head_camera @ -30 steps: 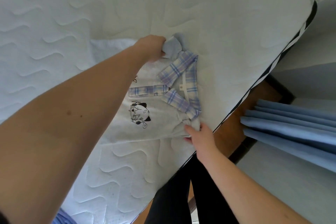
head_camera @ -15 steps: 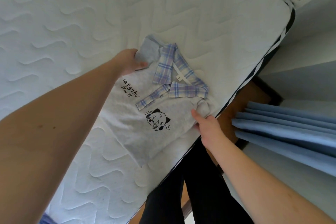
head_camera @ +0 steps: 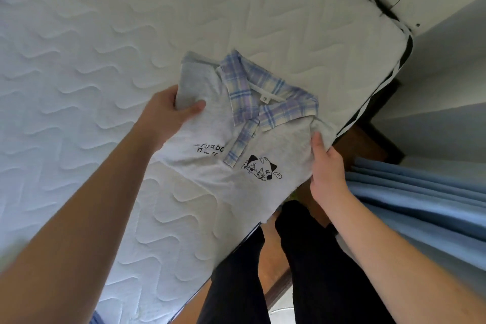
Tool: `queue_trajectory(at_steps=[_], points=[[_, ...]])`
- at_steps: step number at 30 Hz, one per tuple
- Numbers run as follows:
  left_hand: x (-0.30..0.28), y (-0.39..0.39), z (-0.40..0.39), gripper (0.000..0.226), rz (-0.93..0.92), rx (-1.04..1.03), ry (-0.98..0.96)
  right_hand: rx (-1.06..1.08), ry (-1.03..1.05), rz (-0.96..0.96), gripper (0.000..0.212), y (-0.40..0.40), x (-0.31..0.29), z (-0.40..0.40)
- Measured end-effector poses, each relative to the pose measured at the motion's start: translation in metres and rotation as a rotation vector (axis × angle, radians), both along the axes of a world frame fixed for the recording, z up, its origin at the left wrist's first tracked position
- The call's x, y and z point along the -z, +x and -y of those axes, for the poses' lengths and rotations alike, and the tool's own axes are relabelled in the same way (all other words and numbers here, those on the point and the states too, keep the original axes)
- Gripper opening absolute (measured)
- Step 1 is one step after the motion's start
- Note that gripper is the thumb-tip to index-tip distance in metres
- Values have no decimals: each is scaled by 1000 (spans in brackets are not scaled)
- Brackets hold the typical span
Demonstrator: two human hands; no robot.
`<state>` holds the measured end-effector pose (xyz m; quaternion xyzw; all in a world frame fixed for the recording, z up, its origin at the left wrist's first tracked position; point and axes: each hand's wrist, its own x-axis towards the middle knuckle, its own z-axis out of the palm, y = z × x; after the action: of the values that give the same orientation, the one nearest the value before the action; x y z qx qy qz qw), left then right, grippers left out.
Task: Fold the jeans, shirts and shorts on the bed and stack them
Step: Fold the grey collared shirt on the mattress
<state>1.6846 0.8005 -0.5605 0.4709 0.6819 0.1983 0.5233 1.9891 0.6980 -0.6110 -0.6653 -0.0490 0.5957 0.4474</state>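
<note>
Near the bed's (head_camera: 236,8) corner, a grey shirt (head_camera: 210,166) with a plaid collar (head_camera: 263,97) lies face up on the quilted mattress, its lower edge hanging past the side; the left hand (head_camera: 168,113) pinches one shoulder, the right hand (head_camera: 326,166) grips the other; blue curtains (head_camera: 420,192) hang just beside the bed.

Shirt (head_camera: 210,166) lettering partly hidden behind left forearm (head_camera: 92,205).

Shirt (head_camera: 210,166) nearer bed edge (turned too)
</note>
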Motion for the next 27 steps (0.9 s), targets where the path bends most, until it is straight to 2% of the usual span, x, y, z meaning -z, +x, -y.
queue_trajectory(at_steps=[8, 12, 16, 19, 23, 27], points=[[-59, 12, 96, 43, 311, -453, 66, -209, 191, 114, 27, 48, -99, -36], [-89, 18, 137, 49, 427, -482, 92, -303, 250, 110, 27, 65, -152, -53], [-124, 23, 172, 53, 432, -531, 104, -412, 279, 47, 30, 73, -193, -60], [-148, 23, 198, 49, 447, -594, 149, -507, 329, 16, 30, 71, -220, -59], [-174, 16, 238, 25, 526, -701, 248, -539, 252, -114, 27, 62, -250, -53], [-199, 8, 278, 28, 565, -770, 282, -613, 180, -174, 27, 49, -269, -41]])
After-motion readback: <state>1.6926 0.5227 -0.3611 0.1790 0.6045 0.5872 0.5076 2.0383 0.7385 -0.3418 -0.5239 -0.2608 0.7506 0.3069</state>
